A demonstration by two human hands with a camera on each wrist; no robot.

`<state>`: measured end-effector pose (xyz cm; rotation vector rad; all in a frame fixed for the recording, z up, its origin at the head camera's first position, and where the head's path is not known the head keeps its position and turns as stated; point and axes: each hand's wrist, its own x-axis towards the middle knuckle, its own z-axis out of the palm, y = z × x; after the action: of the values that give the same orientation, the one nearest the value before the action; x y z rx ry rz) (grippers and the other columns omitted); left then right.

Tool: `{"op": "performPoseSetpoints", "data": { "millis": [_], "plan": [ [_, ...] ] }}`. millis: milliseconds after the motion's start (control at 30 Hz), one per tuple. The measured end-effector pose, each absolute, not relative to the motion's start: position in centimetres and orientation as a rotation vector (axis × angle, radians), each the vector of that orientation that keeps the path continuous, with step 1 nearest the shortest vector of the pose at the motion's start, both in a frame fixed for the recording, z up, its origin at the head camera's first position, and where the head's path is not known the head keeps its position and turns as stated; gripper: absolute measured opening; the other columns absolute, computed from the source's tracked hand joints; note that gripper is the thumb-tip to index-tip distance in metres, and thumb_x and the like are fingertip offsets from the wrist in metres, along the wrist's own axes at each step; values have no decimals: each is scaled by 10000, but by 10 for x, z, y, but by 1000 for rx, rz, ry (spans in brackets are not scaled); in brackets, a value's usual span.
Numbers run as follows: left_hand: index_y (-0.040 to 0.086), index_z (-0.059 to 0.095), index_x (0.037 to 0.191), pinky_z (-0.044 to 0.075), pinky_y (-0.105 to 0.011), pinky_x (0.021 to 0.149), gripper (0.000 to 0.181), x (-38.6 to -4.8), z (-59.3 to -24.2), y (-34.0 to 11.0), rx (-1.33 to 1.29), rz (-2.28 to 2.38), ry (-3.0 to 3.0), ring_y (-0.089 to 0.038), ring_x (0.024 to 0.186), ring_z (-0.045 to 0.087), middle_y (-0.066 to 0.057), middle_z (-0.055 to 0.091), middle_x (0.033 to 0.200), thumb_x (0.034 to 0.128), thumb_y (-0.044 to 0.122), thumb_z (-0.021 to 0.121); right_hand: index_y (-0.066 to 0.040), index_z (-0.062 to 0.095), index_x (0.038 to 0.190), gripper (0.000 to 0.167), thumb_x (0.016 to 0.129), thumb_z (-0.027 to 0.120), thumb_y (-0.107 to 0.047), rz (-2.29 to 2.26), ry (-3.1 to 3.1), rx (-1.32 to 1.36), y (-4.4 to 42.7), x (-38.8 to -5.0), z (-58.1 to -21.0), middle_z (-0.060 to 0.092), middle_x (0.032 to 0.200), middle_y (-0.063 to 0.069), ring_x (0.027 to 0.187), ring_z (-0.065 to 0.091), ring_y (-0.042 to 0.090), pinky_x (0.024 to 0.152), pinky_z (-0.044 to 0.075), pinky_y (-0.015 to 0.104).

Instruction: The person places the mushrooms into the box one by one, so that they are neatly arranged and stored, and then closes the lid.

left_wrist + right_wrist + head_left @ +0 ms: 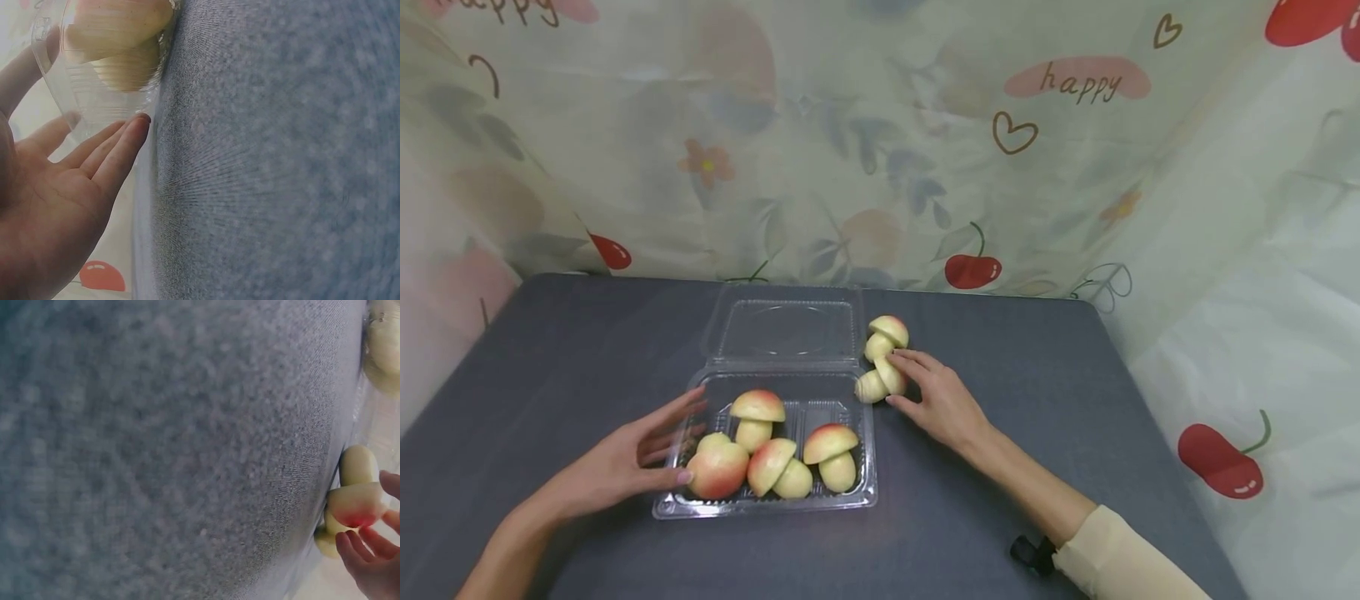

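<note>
A clear plastic clamshell box [775, 506] holds several toy mushrooms [757, 407], cream with reddish caps. My left hand [617, 462] is at the box's left side, its thumb near the front left mushroom [718, 467]. Loosely extended fingers touch the clear wall in the left wrist view, where this hand [69, 187] shows its palm. To the right of the box, my right hand [943, 404] pinches the cap of a tipped mushroom [880, 383] between thumb and fingers. The same mushroom [356, 503] shows in the right wrist view. Another mushroom [887, 335] lies just behind it.
The box's transparent lid [786, 329] is folded back on the dark grey tabletop [985, 350]. Behind the table hangs a patterned curtain [850, 167]. A black strap [1033, 554] is by the right sleeve [1120, 554].
</note>
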<state>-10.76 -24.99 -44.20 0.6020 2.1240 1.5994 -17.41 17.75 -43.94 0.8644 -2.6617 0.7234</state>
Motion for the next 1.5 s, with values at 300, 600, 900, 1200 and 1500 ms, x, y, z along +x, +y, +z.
{"op": "performPoseSetpoints", "data": {
  "millis": [300,600,900,1200,1500],
  "plan": [
    [128,130,1606,476,-190,945,916,-108,-443,-250,605,1601,2125,71,1280,448,-282,181,1593,909,75,722,-61,608,1360,557,850,808,-168,765,-2693,844,178,-176,-439,621,1339,123,1244,580,246,1023,468,397],
    [151,137,1607,469,-186,952,913,-107,-444,-250,593,1602,2128,54,1289,442,-262,180,1600,910,85,723,-109,606,1368,544,862,795,-177,829,-2726,781,183,-175,-441,631,1323,66,1144,615,187,897,526,363],
    [140,131,1607,478,-196,946,903,-105,-444,-251,584,1611,2127,62,1281,449,-281,187,1591,918,74,711,-130,596,1372,536,874,786,-178,851,-2748,793,189,-173,-440,617,1314,47,1133,604,189,896,518,377],
    [167,142,1608,479,-192,940,906,-106,-444,-250,560,1583,2159,11,1304,450,-257,212,1593,915,109,723,-128,586,1377,548,868,786,-136,883,-2677,910,197,-175,-439,594,1306,56,1206,569,214,1005,464,405],
    [185,150,1608,464,-175,948,913,-107,-444,-249,549,1554,2182,-108,1346,443,-236,224,1596,909,137,736,-142,593,1370,545,863,792,-145,907,-2601,963,203,-172,-427,567,1317,48,1150,571,186,908,505,372]
  ]
}}
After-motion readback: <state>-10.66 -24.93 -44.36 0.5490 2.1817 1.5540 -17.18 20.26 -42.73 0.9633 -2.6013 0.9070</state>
